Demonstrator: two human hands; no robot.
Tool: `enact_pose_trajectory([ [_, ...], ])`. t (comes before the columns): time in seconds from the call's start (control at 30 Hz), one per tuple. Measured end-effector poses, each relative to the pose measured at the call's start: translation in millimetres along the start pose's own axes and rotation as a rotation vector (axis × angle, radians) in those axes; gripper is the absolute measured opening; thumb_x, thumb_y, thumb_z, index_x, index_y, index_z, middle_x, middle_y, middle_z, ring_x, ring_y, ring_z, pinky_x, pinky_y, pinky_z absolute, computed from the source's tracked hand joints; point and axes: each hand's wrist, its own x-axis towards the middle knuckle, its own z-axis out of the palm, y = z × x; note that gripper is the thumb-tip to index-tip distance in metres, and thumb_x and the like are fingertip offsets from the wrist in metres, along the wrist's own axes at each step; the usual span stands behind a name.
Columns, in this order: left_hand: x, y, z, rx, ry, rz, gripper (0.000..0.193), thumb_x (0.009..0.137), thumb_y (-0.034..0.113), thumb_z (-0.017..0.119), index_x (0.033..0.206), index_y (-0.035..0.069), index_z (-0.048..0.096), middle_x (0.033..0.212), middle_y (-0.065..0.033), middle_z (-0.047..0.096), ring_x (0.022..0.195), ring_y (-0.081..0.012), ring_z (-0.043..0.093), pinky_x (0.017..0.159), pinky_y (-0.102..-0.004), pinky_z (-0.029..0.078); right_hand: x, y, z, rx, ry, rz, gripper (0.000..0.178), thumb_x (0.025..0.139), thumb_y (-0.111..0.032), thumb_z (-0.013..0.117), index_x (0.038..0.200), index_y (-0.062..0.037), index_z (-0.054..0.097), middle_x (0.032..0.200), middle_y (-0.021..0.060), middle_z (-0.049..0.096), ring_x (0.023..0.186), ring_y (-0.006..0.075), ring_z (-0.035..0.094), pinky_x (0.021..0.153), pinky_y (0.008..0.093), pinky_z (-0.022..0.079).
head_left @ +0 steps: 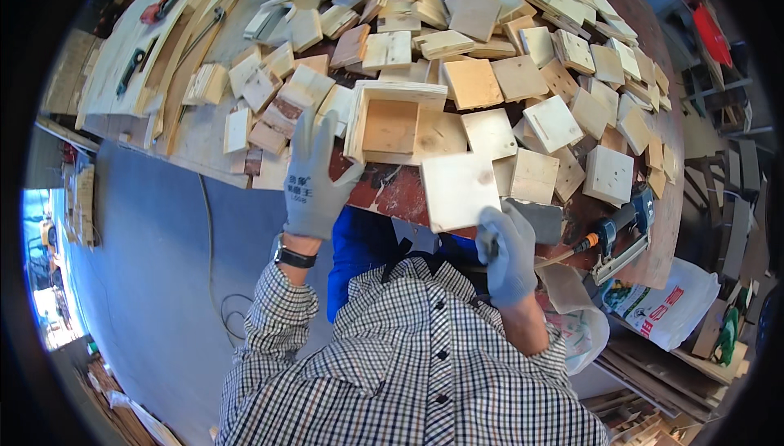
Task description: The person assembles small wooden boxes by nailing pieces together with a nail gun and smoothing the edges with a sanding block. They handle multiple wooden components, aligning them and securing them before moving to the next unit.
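My left hand point(314, 180), in a grey work glove, is open with fingers spread beside a small wooden box point(353, 131) at the table's near edge. The box's wall panels stand upright around an inner space; whether my thumb touches its near corner I cannot tell. In my right hand point(508, 254), also gloved, is a pale square wooden board point(460, 191), gripped at its lower right corner. This board is held in front of the box, over the table edge. Part of my right fingers is hidden in their curl.
Loose wooden blocks point(474, 13) are heaped across the reddish table point(384, 193). A pneumatic nail gun point(625, 229) lies at the right edge, near a dark grey block point(535, 221). Long planks point(184, 46) with clamps point(163, 1) lie at the far left. A white plastic bag point(661, 303) sits below right.
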Motion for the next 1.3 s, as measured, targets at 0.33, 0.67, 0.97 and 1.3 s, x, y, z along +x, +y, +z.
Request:
enact_pose_trajectory([
  [0.33,-8.0,5.7,73.9,-0.188,0.159,-0.046,0.089,0.078,0.015,0.088,0.159,0.021,0.051,0.165,-0.0241,0.04,0.146,-0.0441,0.048,0.115,-0.0474,0.048,-1.2,74.8,-0.8,-0.101,0.198,0.155,0.046,0.099,-0.025,0.075,0.128,0.0078,0.063,0.098,0.0083,0.07,0.068,0.012,0.067,0.052,0.0237,0.053],
  [0.67,-7.3,-21.5,89.6,-0.162,0.202,0.05,0.072,0.08,0.012,0.085,0.147,0.012,0.06,0.156,-0.0227,0.053,0.142,-0.0431,0.052,0.117,-0.0472,0.047,8.6,74.1,-1.5,-0.744,0.274,-0.006,0.061,0.093,-0.042,0.079,0.125,0.0063,0.065,0.093,0.0127,0.079,0.077,0.0205,0.075,0.071,0.0322,0.057],
  [0.97,-9.4,-24.4,95.1,-0.154,0.195,0.076,0.067,0.083,0.011,0.084,0.145,0.01,0.061,0.157,-0.0234,0.052,0.143,-0.0427,0.051,0.116,-0.0472,0.047,-58.4,-27.1,-86.5,-0.746,0.578,-0.679,0.027,0.099,-0.022,0.074,0.114,0.0002,0.067,0.084,0.0094,0.074,0.072,0.0171,0.072,0.066,0.0319,0.056],
  [1.3,-9.8,-14.2,107.7,-0.113,0.286,0.152,0.084,0.085,0.012,0.083,0.161,0.017,0.046,0.166,-0.02,0.041,0.148,-0.0427,0.046,0.118,-0.0485,0.046,54.7,-72.1,-268.3,-1.225,1.193,-0.104,0.081,0.087,-0.05,0.073,0.142,0.0058,0.053,0.138,0.0289,0.064,0.13,0.0416,0.063,0.108,0.0487,0.05],
])
